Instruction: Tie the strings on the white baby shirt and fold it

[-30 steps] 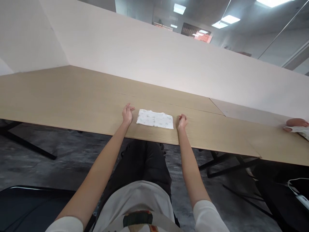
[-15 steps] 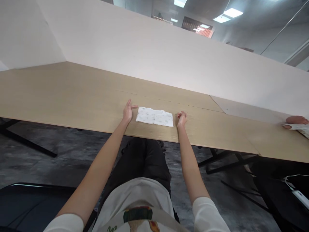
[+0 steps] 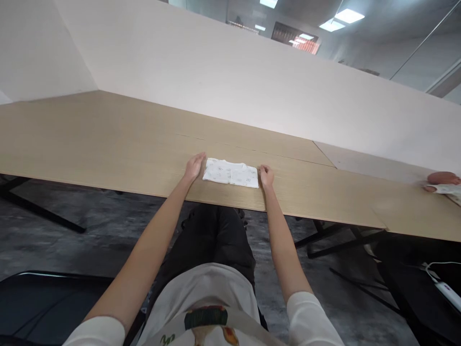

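A small white garment (image 3: pixel 230 173) with a faint scattered print lies folded into a flat, wide rectangle on the table. Its neckline dips along the far edge, and a line runs down its middle. Beside the left end is my left hand (image 3: pixel 195 166), open, its fingers stretched out together and the tips by the far left corner. At the right end rests my right hand (image 3: pixel 267 176), with fingers loosely bent and tips at the far right corner, gripping no fabric that I can see. Whether either hand touches the cloth I cannot tell.
The long wooden table (image 3: pixel 118 144) has a white partition (image 3: pixel 216 81) along its back. A doll's limb in white cloth (image 3: pixel 443 179) shows at the far right. Black chairs stand at lower left (image 3: pixel 50 302) and right, the right one bearing a white device (image 3: pixel 447 292) with a cable.
My left hand has brought its spread fingers together, nearer the far left corner. My right hand has moved left, up to the garment's right end. The garment lies as before.
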Demonstrator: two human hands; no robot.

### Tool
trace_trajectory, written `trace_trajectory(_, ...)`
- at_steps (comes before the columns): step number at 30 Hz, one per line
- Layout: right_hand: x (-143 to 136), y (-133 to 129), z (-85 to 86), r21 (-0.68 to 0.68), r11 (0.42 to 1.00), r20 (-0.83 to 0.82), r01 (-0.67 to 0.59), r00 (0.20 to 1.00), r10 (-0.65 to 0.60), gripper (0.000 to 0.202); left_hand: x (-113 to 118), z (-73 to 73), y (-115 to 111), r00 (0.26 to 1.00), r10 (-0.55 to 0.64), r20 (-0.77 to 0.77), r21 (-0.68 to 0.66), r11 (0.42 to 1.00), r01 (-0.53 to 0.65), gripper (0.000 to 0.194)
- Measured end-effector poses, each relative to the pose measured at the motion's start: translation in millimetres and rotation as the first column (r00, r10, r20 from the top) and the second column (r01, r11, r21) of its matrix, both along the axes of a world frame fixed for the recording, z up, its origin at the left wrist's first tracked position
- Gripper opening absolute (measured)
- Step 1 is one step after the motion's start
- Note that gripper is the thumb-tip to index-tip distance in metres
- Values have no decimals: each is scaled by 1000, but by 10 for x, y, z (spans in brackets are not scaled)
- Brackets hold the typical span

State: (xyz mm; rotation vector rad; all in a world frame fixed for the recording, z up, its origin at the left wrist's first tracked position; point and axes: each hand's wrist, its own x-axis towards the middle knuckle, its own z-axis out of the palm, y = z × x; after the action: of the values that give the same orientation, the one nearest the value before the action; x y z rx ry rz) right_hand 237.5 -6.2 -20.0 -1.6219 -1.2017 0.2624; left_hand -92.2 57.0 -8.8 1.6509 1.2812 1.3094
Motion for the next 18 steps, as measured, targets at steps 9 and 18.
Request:
trace_trajectory(9,-151,-82,193,-244,969,182,-43,979,89,24,0,-3,-2,945,-102,-311,-21,995,101,51)
trace_trajectory(18,-180,-140,195,-9,998,-114,-62,992,61,20,36,55,-33,908,-83,-410,42,993,110,27)
